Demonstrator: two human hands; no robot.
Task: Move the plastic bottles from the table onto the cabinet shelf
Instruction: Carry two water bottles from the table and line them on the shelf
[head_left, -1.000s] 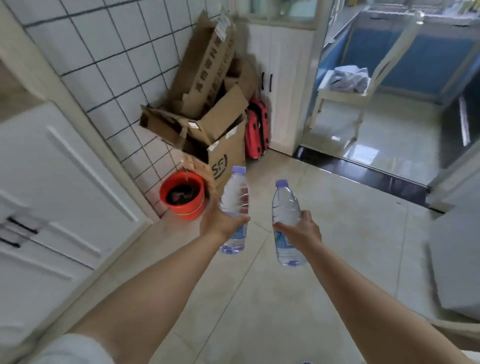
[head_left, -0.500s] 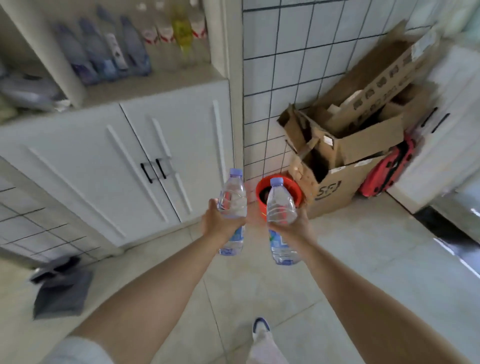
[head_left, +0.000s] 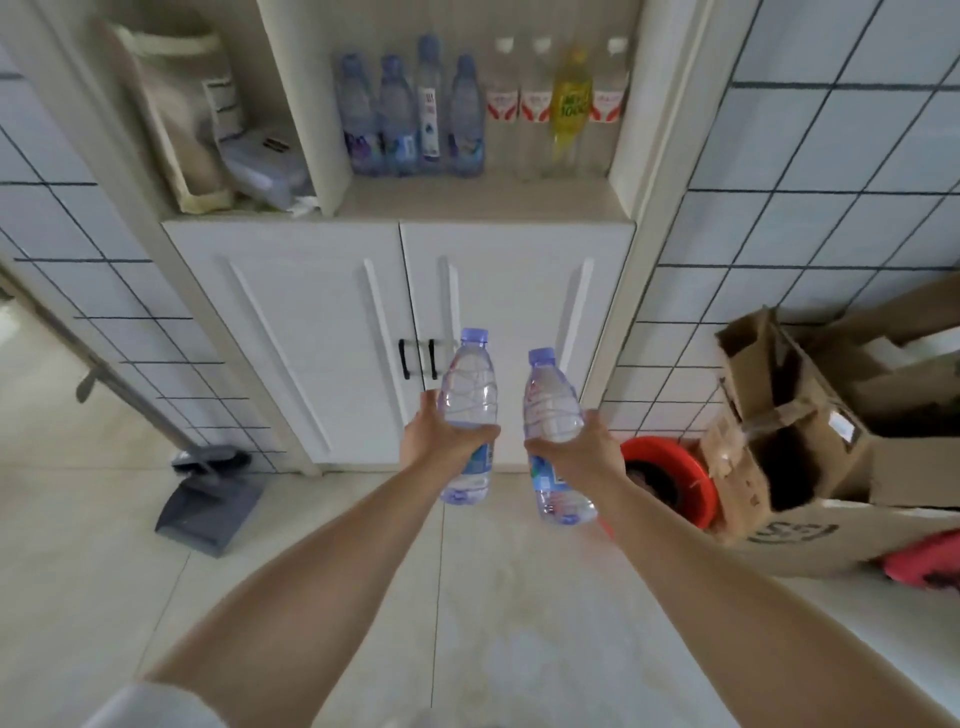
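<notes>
My left hand (head_left: 435, 435) grips a clear plastic water bottle (head_left: 469, 395) with a purple cap, held upright in front of the white cabinet doors (head_left: 332, 332). My right hand (head_left: 582, 447) grips a second clear bottle (head_left: 549, 410), tilted slightly left. Both bottles are well below the cabinet shelf (head_left: 467, 200). On that shelf stand several bottles: blue-tinted ones (head_left: 400, 109) at the left, clear ones with red labels (head_left: 519, 104), and a yellow bottle (head_left: 570, 104).
A beige bag (head_left: 171, 119) and a plastic box (head_left: 260, 166) fill the left shelf compartment. A grey dustpan (head_left: 210, 504) lies on the floor at the left. At the right sit a red bucket (head_left: 670, 473) and cardboard boxes (head_left: 810, 441).
The view has swung left from the boxes and doorway until it faces the cabinet head-on. Both hands still hold their bottles out in front.
</notes>
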